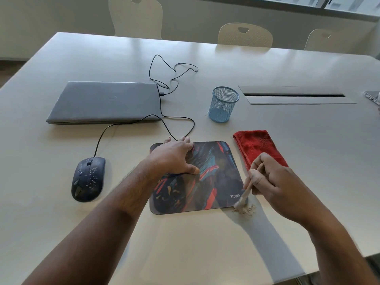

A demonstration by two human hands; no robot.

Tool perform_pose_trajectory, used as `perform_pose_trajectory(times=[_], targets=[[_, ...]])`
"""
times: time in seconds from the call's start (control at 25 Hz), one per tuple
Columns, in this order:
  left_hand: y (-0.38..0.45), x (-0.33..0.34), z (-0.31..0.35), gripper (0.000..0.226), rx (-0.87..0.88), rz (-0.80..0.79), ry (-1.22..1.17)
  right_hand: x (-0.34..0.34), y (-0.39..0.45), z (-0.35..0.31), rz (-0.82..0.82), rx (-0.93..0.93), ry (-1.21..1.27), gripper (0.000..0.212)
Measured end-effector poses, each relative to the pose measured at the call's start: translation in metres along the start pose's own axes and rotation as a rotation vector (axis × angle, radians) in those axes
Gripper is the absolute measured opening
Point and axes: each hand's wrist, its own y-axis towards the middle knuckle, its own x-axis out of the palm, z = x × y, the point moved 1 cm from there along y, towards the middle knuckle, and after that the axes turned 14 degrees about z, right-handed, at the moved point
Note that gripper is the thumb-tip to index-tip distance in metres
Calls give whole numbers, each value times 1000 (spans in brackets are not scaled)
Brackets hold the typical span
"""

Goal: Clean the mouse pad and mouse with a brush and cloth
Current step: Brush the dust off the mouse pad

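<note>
While the left hand [174, 157] presses the rounded mouse pad [211, 182], soft brush [245, 195] bristles meet crumbs [246, 209].

cloth [255, 145] corner under right hand [271, 179]

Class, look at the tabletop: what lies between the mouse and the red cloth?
In the head view, the mouse pad lies between the mouse and the red cloth, with the left hand pressing flat on its far left part.

Single head-worn wide view, looking forward and down, close over the table [61, 223], chairs [244, 34] beyond
</note>
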Motion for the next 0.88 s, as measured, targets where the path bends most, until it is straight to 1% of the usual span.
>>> perform_pose_trajectory(times=[0.08, 0.12, 0.16, 0.2, 0.32, 0.36, 0.4, 0.48, 0.52, 0.56, 0.6, 0.68, 0.8, 0.88], targets=[[0, 0, 0, 94, 2, 0, 2, 0, 1, 1, 143, 30, 75, 18], [0, 0, 0, 93, 3, 0, 2, 2, 1, 2, 194, 48, 88, 14], [0, 0, 0, 92, 4, -2, 2, 5, 1, 2, 203, 63, 77, 13], [0, 0, 0, 92, 4, -3, 1, 8, 0, 3, 170, 67, 56, 13], [0, -1, 0, 92, 1, -5, -4, 10, -2, 3, -6, 35, 50, 19], [0, 0, 0, 93, 3, -7, -2, 8, -1, 3, -19, 23, 77, 21], [1, 0, 0, 94, 5, -7, -1, 7, -1, 3, 13, 19, 115, 22], [0, 0, 0, 95, 4, -7, 0, 9, 2, 3, 180, 38, 165, 17], [0, 0, 0, 95, 4, -7, 1, 13, 4, 2, 256, 56, 161, 15], [0, 0, 0, 95, 4, -8, 2, 18, 5, 2, 290, 73, 148, 14], [0, 0, 0, 95, 4, -10, 4, 23, 6, 2, 282, 88, 143, 13], [1, 0, 0, 93, 3, -8, 3, 27, 4, 3, 180, 105, 137, 12], [1, 0, 0, 92, 1, -9, 2, 19, -1, -2, -40, 38, 147, 19], [1, 0, 0, 94, 7, -9, 5, 16, -7, -13, -103, -9, 221, 15]])
